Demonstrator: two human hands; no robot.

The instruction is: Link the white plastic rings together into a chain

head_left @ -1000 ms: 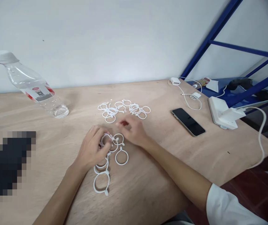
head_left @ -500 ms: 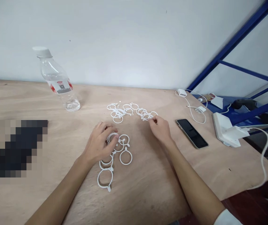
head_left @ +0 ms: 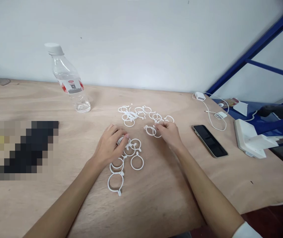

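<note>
Several white plastic curtain rings with small eyelets lie in two groups on the wooden table. My right hand (head_left: 167,133) pinches a curtain ring (head_left: 157,136) at the near side of the far group, and another curtain ring (head_left: 150,131) overlaps it. My left hand (head_left: 113,142) curls over the near group, thumb and fingertips closed at a curtain ring (head_left: 124,140) that they partly hide. Just right of this hand lies a single curtain ring (head_left: 137,163). Closest to me is a larger-looking curtain ring (head_left: 115,182), touching those above it.
A clear water bottle (head_left: 73,86) stands at the back left. On the right lie a phone (head_left: 209,140), a white charger (head_left: 199,96) with cables and a white power strip (head_left: 249,138). A blurred dark item (head_left: 28,147) lies left. The table (head_left: 153,205) meets a white wall.
My right hand has drawn two linked or overlapping curtain rings slightly toward me, away from the far group. My left hand stays over the near group. The view has shifted a little left.
</note>
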